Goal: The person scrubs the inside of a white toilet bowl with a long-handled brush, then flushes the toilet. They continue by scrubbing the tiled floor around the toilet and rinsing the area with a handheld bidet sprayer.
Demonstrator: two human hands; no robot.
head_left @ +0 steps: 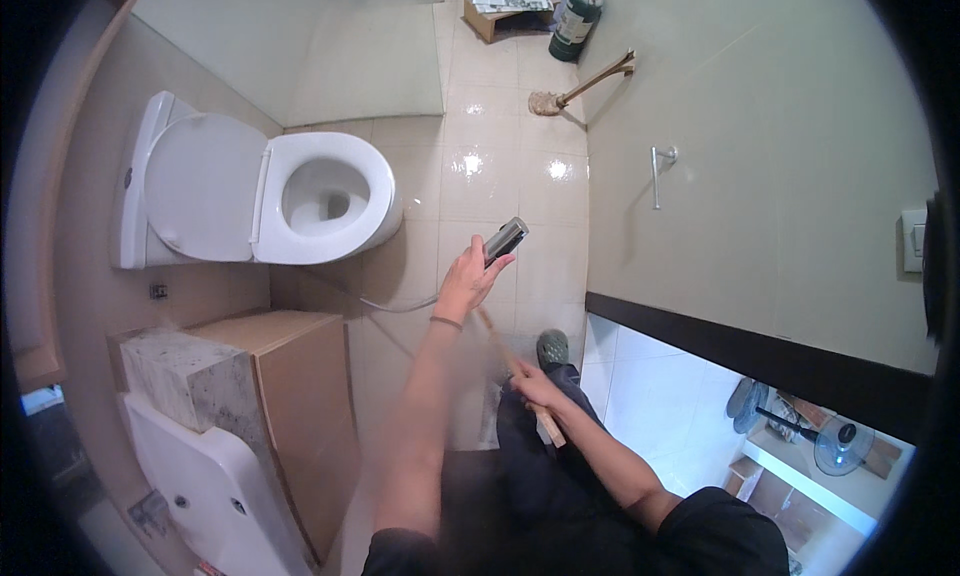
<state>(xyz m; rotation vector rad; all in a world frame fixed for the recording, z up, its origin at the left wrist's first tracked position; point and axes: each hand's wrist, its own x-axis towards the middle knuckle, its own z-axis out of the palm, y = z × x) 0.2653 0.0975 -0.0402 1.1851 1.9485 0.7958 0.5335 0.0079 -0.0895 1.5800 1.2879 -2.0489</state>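
My left hand (468,284) is closed around a grey handheld sprayer (505,240), raised over the tiled floor to the right of the toilet. A thin pale hose (395,306) runs from the toilet side and passes out of sight behind my left wrist. Lower and to the right, my right hand (535,384) grips a wooden stick (550,426) slanting in front of my legs. Its upper end blurs near my left wrist, and I cannot tell what is fixed to it. The white toilet (385,201) stands at the left with its lid and seat raised or folded back unclear, bowl uncovered.
A wooden-handled mop or brush (590,84) leans on the right wall, below a green cylinder (575,21) and a low stand (485,23) with newspapers. A brown cabinet (305,406) and white basin (215,476) are at the lower left. The floor (480,181) shines wet.
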